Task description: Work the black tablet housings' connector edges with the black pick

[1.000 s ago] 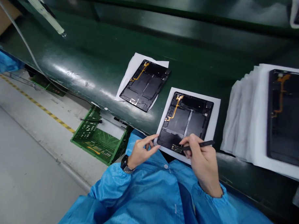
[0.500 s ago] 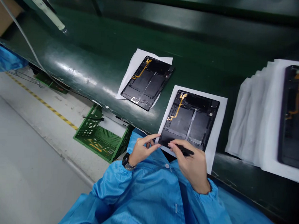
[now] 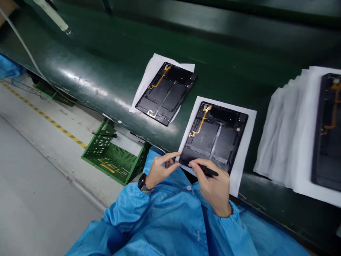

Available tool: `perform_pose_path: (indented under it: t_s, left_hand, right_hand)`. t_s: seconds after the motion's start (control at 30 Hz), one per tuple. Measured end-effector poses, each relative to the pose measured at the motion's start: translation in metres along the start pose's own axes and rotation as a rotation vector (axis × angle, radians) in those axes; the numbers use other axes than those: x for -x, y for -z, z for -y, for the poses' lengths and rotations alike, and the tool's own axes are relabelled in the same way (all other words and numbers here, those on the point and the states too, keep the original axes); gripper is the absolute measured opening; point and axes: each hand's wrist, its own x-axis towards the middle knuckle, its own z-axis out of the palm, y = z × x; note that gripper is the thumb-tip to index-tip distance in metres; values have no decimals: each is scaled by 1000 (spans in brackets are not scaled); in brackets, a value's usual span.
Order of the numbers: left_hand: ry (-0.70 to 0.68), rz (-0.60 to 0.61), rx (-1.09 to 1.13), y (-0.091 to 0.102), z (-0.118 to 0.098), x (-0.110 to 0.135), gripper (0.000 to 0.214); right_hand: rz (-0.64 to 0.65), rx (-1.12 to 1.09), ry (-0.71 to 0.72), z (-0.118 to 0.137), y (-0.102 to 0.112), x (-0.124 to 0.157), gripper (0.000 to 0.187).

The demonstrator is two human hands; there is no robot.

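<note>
An opened tablet (image 3: 205, 142) with dark battery cells and an orange flex cable lies on a white foam sheet (image 3: 246, 145) at the front of the bench. My left hand (image 3: 162, 168) holds the tablet's lower left corner, thumb and forefinger at its edge. Over the lower edge, my right hand (image 3: 214, 187) grips a slim black tool (image 3: 208, 171) between thumb and fingers. Whether it is tweezers or a pry stick, I cannot tell. Its tip is hidden by the fingers, close to the tablet's bottom edge.
A second opened tablet (image 3: 167, 93) rests on white sheets farther back. On the right, another opened tablet (image 3: 334, 137) lies on a stack of white foam sleeves (image 3: 285, 128). Below the bench's left edge stands a green crate (image 3: 121, 160). A pale tool arm (image 3: 51, 12) hangs at upper left.
The whole view has shifted slightly, so things appear a little farther left. Both hands keep nearly the same hold, with the right hand slightly nearer the left.
</note>
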Motion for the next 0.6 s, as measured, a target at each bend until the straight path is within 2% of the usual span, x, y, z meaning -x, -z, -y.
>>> perform_pose_path:
  t_s: [0.4,0.6]
  left_hand:
    - [-5,-3,7,-1,4,1,38]
    - [3,-3,-8,2,1,0,38]
  right_hand:
    - [1,-4,-54,-4,3,-3,14]
    - [-1,13,-66,1,12,-3,15]
